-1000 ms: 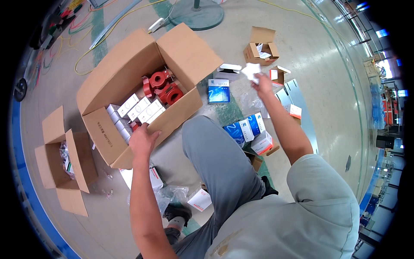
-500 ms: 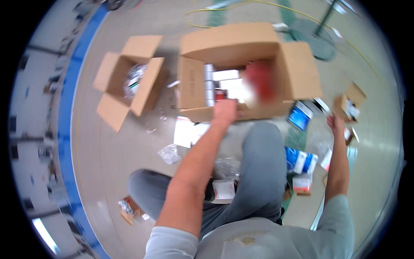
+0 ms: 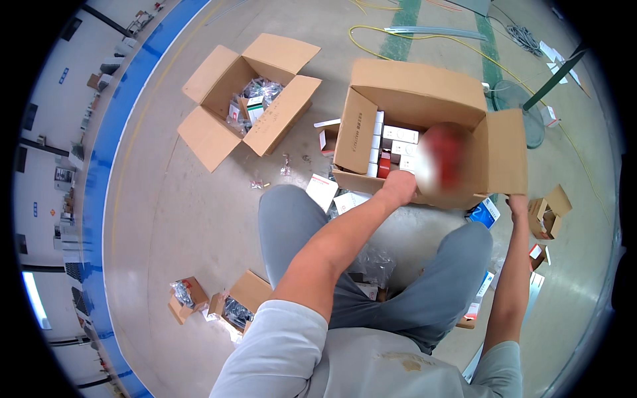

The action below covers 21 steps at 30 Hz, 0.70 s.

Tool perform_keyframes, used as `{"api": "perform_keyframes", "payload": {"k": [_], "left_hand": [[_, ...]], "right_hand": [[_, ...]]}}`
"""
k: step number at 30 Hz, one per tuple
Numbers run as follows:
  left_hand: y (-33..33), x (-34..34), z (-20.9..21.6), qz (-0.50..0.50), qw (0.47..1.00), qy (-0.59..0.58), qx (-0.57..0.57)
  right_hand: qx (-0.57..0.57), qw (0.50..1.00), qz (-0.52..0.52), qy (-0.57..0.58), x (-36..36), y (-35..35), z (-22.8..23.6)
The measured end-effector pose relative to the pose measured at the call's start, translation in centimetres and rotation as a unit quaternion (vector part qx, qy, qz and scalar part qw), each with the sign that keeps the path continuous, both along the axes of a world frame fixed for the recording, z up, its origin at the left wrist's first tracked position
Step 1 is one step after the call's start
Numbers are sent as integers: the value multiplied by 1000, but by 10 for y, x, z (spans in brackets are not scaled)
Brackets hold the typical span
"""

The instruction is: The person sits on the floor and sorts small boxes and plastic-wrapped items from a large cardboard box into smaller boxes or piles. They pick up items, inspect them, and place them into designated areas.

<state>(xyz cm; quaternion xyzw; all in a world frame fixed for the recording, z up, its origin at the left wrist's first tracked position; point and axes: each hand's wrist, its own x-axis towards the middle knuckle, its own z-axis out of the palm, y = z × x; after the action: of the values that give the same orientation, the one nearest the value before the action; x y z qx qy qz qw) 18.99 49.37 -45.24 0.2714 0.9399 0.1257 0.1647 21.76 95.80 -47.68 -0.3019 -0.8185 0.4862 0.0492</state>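
In front of my knees stands a large open cardboard box (image 3: pixel 418 74). My left hand (image 3: pixel 400 188) is closed over its near wall. My right hand (image 3: pixel 517 204) is closed at the near corner of the box's right flap (image 3: pixel 507 152). Several white small cartons (image 3: pixel 401 134) stand inside, towards the left, with a small red carton (image 3: pixel 384 164) just beyond my left hand. A blurred red and white shape covers the right part of the box, and I cannot make out what it is.
Left of it stands an open cardboard box (image 3: pixel 219 93) with plastic-wrapped items. A small open carton (image 3: pixel 545 215) lies right of my right hand; a blue box (image 3: pixel 484 213) is below the flap. Small opened cartons (image 3: pixel 188 298) lie at lower left. A green post (image 3: pixel 556 76) rises far right.
My right hand has come from beside the small carton to the large box's right flap. My left hand stays at the near wall. The whole view has shifted, and my knees have spread apart.
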Motion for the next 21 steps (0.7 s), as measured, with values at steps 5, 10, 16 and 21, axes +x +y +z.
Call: {"api": "perform_keyframes", "payload": {"k": [5,10,16,21], "left_hand": [[-11,-3,-3,-117,993,15,-8],[-34,-22,16,-152,983,-108,9],[-31,-25,26,-131,980,-143,34],[-30,-19,38,-142,976,-162,33]], "right_hand": [[-43,975,-142,165,44,35,57],[241,954,-37,174,17,-89,124],[244,946,212,-16,-18,-236,108],[192,936,277,-98,-50,-290,28]]}}
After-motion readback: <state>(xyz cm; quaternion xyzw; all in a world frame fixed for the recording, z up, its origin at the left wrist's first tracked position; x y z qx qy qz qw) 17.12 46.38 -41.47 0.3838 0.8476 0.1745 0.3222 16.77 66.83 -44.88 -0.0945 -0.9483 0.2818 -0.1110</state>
